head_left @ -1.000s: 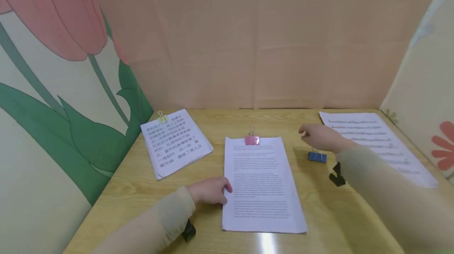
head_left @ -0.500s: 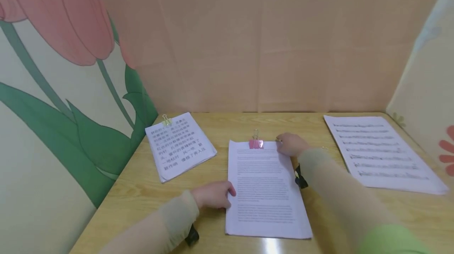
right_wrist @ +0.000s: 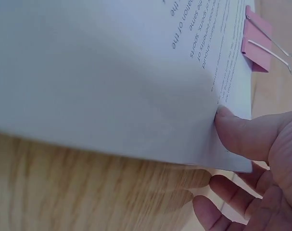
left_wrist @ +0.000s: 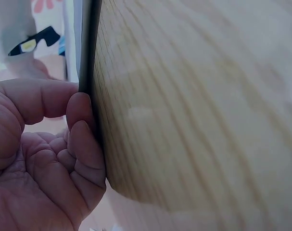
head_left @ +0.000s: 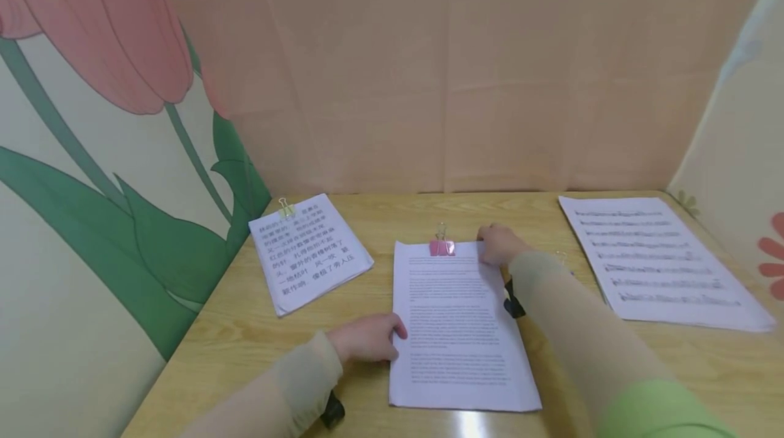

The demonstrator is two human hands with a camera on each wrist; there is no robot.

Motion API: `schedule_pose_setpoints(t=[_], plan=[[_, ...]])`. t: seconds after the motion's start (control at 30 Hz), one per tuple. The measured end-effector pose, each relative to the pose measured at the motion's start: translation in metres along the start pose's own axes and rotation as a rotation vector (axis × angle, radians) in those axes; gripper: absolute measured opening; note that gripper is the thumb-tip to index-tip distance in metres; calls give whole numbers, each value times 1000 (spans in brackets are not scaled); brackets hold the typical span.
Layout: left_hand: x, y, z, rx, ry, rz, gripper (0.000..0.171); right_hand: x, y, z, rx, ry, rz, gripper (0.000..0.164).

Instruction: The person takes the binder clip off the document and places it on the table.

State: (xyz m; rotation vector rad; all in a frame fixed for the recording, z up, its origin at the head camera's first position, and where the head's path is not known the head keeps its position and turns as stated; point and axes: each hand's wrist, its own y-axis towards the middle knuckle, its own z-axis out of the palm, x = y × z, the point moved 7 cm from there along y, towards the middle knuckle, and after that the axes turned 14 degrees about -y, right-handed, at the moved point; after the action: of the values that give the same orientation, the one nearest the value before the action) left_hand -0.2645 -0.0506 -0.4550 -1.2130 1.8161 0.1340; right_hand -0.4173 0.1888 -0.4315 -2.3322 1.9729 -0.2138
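Observation:
A stack of printed sheets lies in the middle of the table, with a pink binder clip on its top edge. My left hand holds the stack's left edge. In the left wrist view its fingers are bent against that edge. At the top right corner, my right hand pinches the sheets. The right wrist view shows the thumb on the printed face and the other fingers below the corner. The clip's wire handles point away from the page.
A stack with large print and a yellow clip lies at the back left. Sheet music lies at the right. A blue binder clip sits mostly hidden behind the right forearm. A pink cloth stands behind the table.
My right hand has come left and down from above the blue clip to the stack's top right corner and taken hold there. The left hand stays at the left edge.

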Motion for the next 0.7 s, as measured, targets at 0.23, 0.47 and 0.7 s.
schedule_pose_setpoints(t=[0.23, 0.47, 0.7], plan=[[-1, -1, 0, -1, -1, 8, 33, 2, 3, 0, 9, 52, -19, 28], [-6, -3, -3, -7, 15, 19, 34, -3, 5, 1, -4, 104, -18, 23], [-3, -2, 0, -5, 20, 26, 34, -11, 7, -4, -67, 151, -66, 16]])
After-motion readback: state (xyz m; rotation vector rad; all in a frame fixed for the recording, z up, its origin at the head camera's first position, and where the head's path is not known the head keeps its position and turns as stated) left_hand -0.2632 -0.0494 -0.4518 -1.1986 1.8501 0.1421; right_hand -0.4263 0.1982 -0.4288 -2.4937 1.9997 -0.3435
